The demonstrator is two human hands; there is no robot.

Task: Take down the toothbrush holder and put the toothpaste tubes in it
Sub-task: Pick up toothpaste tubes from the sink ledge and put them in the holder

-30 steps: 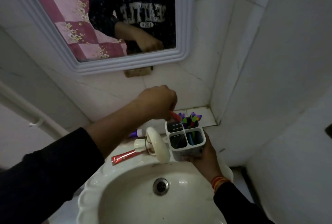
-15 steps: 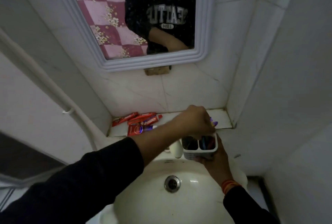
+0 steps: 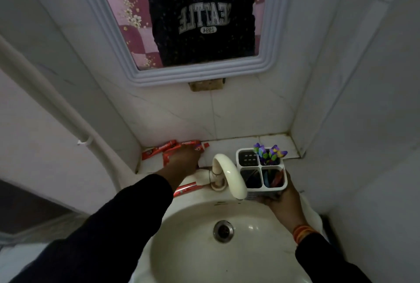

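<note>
- Sink (image 3: 181,226) at lower centre, wide rim; ledge (image 3: 229,146) behind it along the wall, walled in at left and right, so little room sideways and most free room straight up and over the bowl.
- Tap (image 3: 229,173) arched at centre, right between the two hands; likely to be knocked on any low crossing from left to right, so better carried over its crown.
- Holder (image 3: 261,170) right of centre, upright, four compartments: brushes (image 3: 269,153) in the far right one, coloured handles in the near right one, near left seemingly free, far left grated. Probably light, stiff plastic, a bit top-heavy with the brushes; best gripped low round the walls, kept level.
- Right hand (image 3: 280,198) at lower right, clamped round the holder's near side and base; whether the base sits on the rim or hangs clear, cannot tell.
- Left hand (image 3: 181,160) left of centre, palm down on the tubes (image 3: 168,147); fingers hidden beneath, so closed or spread, cannot tell.
- Tubes, red, lying flat in a cluster at the ledge's left end against the wall; one more tube (image 3: 186,188) on the rim by the tap's foot. Presumably soft, light, slick; safest pinched at the stiff cap end, then dropped upright into a free compartment.
</note>
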